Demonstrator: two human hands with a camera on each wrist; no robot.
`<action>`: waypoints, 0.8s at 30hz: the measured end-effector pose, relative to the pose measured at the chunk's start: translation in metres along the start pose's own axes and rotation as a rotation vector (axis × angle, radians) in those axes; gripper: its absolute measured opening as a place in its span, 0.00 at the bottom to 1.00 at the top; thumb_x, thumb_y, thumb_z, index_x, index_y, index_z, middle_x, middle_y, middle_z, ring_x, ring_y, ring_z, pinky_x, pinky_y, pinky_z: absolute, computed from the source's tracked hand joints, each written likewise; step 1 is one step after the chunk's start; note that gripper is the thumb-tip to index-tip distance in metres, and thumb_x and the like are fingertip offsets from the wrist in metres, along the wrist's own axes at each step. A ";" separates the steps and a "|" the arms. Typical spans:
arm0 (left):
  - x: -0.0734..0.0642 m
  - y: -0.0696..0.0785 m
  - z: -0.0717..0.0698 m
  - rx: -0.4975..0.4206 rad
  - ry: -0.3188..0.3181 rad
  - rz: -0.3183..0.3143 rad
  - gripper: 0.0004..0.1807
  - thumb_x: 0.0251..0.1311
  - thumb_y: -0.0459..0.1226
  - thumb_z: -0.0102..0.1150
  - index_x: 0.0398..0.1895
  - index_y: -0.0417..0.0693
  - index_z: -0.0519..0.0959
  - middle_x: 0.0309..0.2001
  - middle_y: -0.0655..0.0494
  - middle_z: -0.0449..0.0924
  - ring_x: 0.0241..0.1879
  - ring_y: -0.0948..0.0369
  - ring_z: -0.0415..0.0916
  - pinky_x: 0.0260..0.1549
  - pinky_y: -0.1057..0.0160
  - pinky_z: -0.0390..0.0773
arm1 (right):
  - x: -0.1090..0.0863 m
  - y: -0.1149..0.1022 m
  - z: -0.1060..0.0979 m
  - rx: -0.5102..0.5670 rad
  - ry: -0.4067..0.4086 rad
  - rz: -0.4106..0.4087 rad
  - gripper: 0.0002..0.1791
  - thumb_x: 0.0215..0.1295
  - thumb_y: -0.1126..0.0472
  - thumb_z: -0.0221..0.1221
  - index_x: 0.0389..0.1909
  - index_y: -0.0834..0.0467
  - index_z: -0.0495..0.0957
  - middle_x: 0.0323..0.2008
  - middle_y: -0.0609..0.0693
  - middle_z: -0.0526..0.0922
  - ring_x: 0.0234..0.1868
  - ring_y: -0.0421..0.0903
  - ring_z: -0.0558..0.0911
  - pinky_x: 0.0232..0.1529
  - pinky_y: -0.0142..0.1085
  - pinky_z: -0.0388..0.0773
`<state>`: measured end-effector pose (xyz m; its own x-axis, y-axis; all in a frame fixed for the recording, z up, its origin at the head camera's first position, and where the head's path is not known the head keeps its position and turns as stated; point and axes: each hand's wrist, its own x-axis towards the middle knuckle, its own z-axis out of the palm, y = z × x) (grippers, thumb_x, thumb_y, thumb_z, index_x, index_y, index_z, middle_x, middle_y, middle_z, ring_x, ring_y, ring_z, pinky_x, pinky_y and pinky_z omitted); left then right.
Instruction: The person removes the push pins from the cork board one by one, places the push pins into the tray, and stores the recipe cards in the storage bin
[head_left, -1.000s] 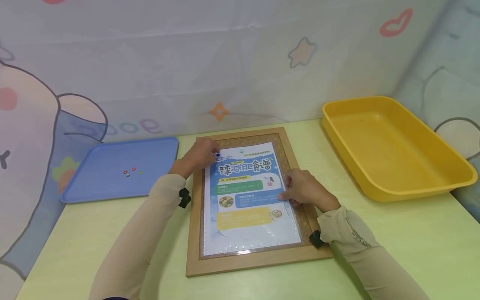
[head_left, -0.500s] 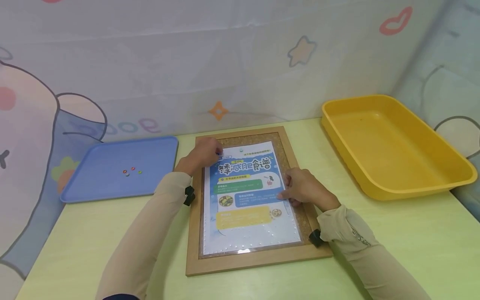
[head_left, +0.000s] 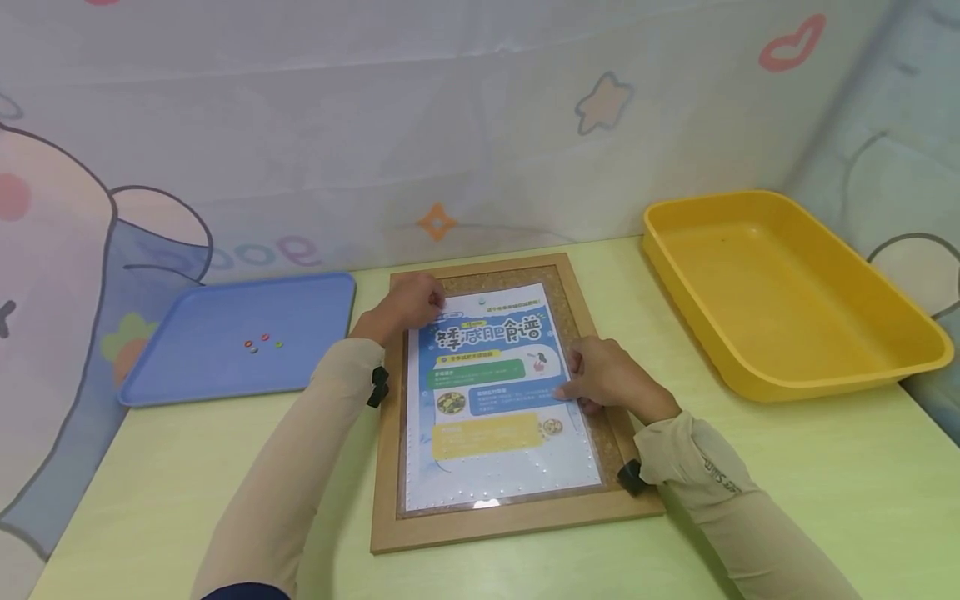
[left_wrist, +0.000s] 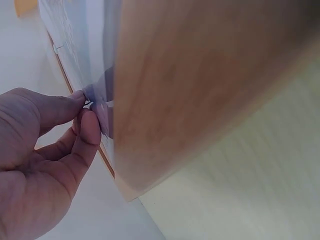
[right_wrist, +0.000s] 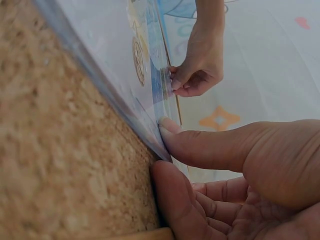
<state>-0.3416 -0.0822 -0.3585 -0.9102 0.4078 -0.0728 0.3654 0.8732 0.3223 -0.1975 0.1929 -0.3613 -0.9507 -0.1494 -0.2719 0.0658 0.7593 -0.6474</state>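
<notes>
A poster in a clear plastic sleeve [head_left: 495, 467] lies on a wood-framed cork board [head_left: 517, 527]. My left hand [head_left: 414, 302] is at the poster's upper left corner. In the left wrist view, its thumb and forefinger pinch a small thumbtack [left_wrist: 88, 103] at the sleeve, mostly hidden by the fingertips. My right hand [head_left: 609, 375] pinches the sleeve's right edge about halfway down. In the right wrist view, the thumb lies on the sleeve's face and the forefinger is beneath the edge, against the cork [right_wrist: 75, 165].
Several small coloured thumbtacks [head_left: 264, 338] lie on a blue tray [head_left: 187, 342] at the left. A deep yellow bin [head_left: 795, 292] stands at the back right. A printed cloth backdrop [head_left: 337, 150] rises behind the pale green table [head_left: 810, 467].
My left hand has shifted slightly right, and its fingers now cover the blue thumbtack head seen a second ago. The right hand keeps its place on the sleeve's edge.
</notes>
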 end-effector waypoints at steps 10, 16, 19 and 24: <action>0.000 0.000 -0.002 0.034 -0.027 0.018 0.07 0.63 0.29 0.53 0.37 0.39 0.81 0.40 0.46 0.78 0.42 0.51 0.74 0.40 0.58 0.74 | 0.001 0.000 0.000 -0.002 0.003 0.001 0.17 0.55 0.65 0.72 0.32 0.64 0.71 0.27 0.57 0.81 0.17 0.43 0.78 0.21 0.29 0.76; 0.000 0.001 -0.002 0.052 -0.048 0.022 0.07 0.64 0.29 0.52 0.37 0.39 0.80 0.38 0.47 0.77 0.41 0.52 0.74 0.39 0.59 0.73 | 0.001 0.001 0.000 -0.002 0.005 -0.004 0.17 0.55 0.65 0.72 0.32 0.64 0.70 0.26 0.56 0.81 0.17 0.42 0.77 0.20 0.29 0.75; 0.000 0.000 -0.002 0.059 -0.060 0.027 0.07 0.64 0.29 0.51 0.37 0.39 0.80 0.38 0.47 0.77 0.41 0.52 0.74 0.39 0.59 0.73 | 0.000 0.001 0.000 -0.001 0.004 -0.006 0.17 0.55 0.65 0.72 0.32 0.64 0.70 0.26 0.56 0.81 0.16 0.42 0.77 0.20 0.29 0.75; 0.000 -0.001 -0.002 0.037 -0.062 0.041 0.07 0.64 0.28 0.52 0.35 0.40 0.80 0.38 0.47 0.77 0.41 0.52 0.73 0.40 0.58 0.72 | 0.000 0.000 0.000 -0.004 0.005 -0.001 0.17 0.55 0.65 0.72 0.32 0.64 0.71 0.26 0.56 0.81 0.17 0.42 0.77 0.20 0.29 0.76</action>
<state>-0.3423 -0.0835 -0.3567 -0.8807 0.4585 -0.1190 0.4105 0.8641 0.2914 -0.1973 0.1931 -0.3614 -0.9521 -0.1474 -0.2678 0.0634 0.7618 -0.6447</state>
